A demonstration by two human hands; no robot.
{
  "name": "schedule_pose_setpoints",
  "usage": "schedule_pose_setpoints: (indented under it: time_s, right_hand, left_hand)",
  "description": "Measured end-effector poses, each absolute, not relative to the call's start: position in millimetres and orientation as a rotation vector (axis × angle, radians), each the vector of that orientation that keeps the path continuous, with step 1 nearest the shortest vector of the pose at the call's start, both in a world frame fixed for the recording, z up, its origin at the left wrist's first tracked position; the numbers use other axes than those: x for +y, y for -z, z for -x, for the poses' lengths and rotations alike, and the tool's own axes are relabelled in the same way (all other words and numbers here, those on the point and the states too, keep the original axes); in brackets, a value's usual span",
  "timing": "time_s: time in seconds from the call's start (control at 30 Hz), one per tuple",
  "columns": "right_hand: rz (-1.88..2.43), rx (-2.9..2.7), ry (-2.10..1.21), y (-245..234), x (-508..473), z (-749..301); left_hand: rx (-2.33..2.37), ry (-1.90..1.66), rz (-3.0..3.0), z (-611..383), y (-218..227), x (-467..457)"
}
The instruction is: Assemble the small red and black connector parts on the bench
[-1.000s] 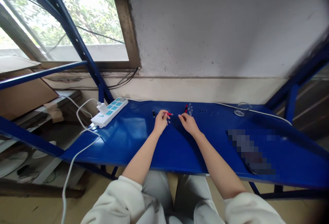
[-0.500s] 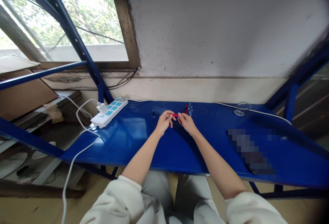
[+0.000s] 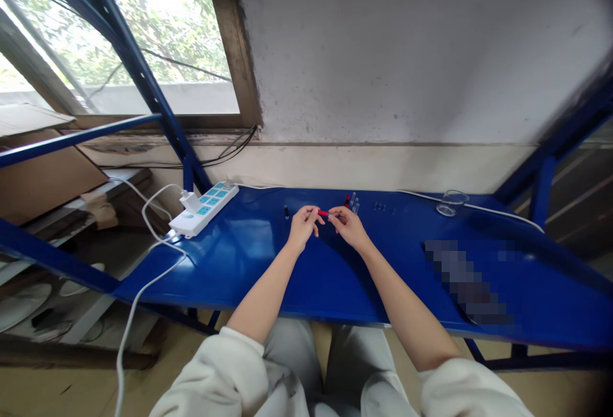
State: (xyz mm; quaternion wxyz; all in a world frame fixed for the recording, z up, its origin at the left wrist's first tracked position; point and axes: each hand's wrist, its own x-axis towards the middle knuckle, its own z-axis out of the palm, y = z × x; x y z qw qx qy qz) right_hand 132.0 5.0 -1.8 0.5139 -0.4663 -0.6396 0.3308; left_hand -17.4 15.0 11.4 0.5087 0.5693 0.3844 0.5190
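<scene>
Above the blue table, my left hand (image 3: 302, 225) pinches the left end of a slim red tube (image 3: 322, 212) between thumb and fingers. My right hand (image 3: 348, 225) is closed at the tube's right end, where a small pale or clear bit shows between the fingertips. The tube lies nearly level, and its ends are partly covered by my fingers. Just behind my right hand stand another red and black tube (image 3: 347, 200) and several clear small tubes (image 3: 355, 202). To the left of my left hand stands a small black tube (image 3: 286, 212).
Several tiny clear pieces (image 3: 380, 207) lie right of the tubes. Farther right are a round clear container (image 3: 446, 210) and a blurred-out dark object (image 3: 467, 283). A white power strip (image 3: 205, 210) with cables lies at the left edge of the blue table (image 3: 230, 270).
My right hand's fingers have shifted on the tube's right end, and the hand sits slightly farther forward. The red tube now tilts a little down to the right.
</scene>
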Motion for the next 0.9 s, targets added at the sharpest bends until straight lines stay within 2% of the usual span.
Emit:
schedule_pose_setpoints:
  time_s: [0.53,0.77,0.9]
  right_hand:
    - [1.128,-1.641,-0.772,0,5,-134]
    - [1.289,-1.842,-0.508,-6,3,-142]
    - [1.481,-1.922,-0.604,-9,3,-157]
  left_hand:
    - [0.86,-1.193,-1.359,17,-13,12]
    - [0.988,-1.353,-1.296,18,-11,16]
    - [1.039,-1.402,-1.325,20,-7,19]
